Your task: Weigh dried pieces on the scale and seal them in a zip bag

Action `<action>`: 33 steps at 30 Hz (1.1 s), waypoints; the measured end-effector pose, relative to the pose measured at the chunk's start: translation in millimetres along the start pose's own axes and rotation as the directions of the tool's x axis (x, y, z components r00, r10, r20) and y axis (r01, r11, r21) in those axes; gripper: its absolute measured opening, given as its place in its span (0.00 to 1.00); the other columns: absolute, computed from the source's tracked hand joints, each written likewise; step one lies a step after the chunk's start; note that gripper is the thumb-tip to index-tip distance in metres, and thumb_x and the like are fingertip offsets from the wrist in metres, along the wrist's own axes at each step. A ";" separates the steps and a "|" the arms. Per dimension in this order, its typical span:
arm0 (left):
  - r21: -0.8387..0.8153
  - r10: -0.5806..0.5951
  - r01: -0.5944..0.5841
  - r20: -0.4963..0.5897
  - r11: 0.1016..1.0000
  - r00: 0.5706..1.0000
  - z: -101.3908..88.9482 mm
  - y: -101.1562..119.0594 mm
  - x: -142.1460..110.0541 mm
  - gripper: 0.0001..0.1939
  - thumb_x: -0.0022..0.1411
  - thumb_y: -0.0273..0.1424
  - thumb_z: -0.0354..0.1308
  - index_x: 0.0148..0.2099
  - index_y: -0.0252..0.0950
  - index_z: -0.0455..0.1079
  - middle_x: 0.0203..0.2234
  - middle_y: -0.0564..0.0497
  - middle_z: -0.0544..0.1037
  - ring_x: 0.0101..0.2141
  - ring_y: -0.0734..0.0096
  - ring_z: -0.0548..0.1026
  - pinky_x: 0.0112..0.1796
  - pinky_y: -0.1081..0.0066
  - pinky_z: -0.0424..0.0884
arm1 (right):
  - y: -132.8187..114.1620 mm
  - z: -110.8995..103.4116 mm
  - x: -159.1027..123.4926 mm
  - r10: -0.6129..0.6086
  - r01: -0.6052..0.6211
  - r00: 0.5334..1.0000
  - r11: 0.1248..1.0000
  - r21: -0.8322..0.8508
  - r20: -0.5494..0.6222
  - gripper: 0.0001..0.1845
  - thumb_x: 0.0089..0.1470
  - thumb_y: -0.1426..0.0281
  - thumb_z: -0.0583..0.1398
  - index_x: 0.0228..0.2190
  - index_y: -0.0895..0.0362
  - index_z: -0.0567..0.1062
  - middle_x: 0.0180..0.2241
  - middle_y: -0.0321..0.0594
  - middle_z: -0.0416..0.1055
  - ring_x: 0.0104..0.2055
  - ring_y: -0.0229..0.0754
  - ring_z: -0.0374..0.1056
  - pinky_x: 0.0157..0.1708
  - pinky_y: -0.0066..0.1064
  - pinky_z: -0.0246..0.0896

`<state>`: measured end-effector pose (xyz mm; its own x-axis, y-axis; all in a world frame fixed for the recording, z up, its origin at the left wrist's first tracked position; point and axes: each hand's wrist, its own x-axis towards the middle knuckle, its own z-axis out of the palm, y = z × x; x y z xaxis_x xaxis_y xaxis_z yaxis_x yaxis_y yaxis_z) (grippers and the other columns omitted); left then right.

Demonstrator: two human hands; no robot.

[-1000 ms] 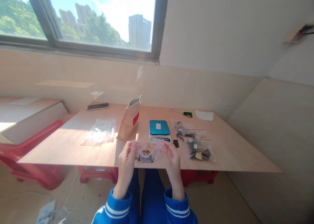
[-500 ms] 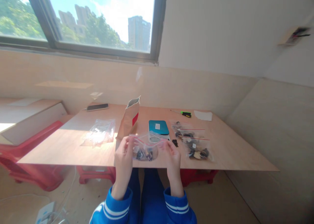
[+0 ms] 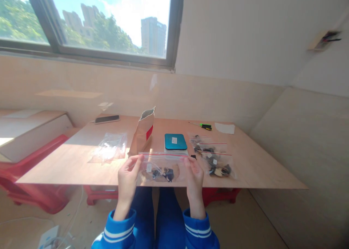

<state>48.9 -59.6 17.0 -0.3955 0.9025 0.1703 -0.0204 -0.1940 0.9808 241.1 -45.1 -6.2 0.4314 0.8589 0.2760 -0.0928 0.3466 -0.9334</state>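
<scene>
I hold a clear zip bag [image 3: 163,168] with a red seal strip, stretched flat between both hands over the table's near edge. Small dark parts and a white label lie inside it. My left hand [image 3: 127,180] pinches its left end, my right hand [image 3: 194,177] pinches its right end. Just behind the bag sits a small scale with a teal top [image 3: 175,142]. A brown paper pouch [image 3: 143,132] with a red patch stands open to the left of the scale.
On the wooden table [image 3: 256,169] lie filled zip bags [image 3: 215,161] to the right, empty clear bags [image 3: 109,150] to the left, a phone [image 3: 107,119], a green-handled screwdriver [image 3: 203,125] and a white paper [image 3: 224,128]. Red stools [image 3: 32,180] stand underneath and beside.
The bag's mouth, sagging open a second ago, is now pulled straight and flat. Both hands have moved apart and slightly toward me.
</scene>
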 end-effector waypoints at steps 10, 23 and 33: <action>0.176 0.071 -0.057 -0.074 0.983 0.995 17.7 -1.7 -2.3 0.18 0.59 0.48 0.55 0.37 0.37 0.70 0.28 0.52 0.77 0.32 0.67 0.75 0.34 0.70 0.69 | 5.4 1.3 1.4 0.014 -0.016 0.999 0.998 -0.058 -0.040 0.18 0.51 0.56 0.62 0.34 0.59 0.77 0.36 0.47 0.78 0.42 0.49 0.73 0.46 0.43 0.67; 0.024 0.191 -0.192 0.048 0.981 0.980 29.6 -3.3 -16.8 0.09 0.58 0.38 0.60 0.34 0.37 0.73 0.27 0.52 0.78 0.31 0.70 0.76 0.34 0.73 0.72 | -26.3 27.9 -16.3 -0.357 0.544 0.824 0.716 -0.438 0.440 0.10 0.61 0.68 0.56 0.44 0.52 0.72 0.46 0.40 0.73 0.56 0.46 0.61 0.58 0.48 0.50; -0.007 0.116 -0.116 0.145 0.993 0.983 30.8 2.0 -20.4 0.10 0.58 0.38 0.60 0.37 0.37 0.73 0.30 0.50 0.80 0.33 0.67 0.78 0.35 0.70 0.74 | -31.4 23.0 -17.0 -0.287 0.431 0.871 0.835 -0.341 0.398 0.04 0.60 0.69 0.56 0.33 0.54 0.71 0.34 0.38 0.69 0.40 0.42 0.65 0.41 0.36 0.63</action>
<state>85.2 -66.5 18.4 -0.2575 0.9203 0.2947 0.0188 -0.3001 0.9537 216.1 -61.9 23.8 0.0454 0.7988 0.5999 0.4143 0.5313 -0.7389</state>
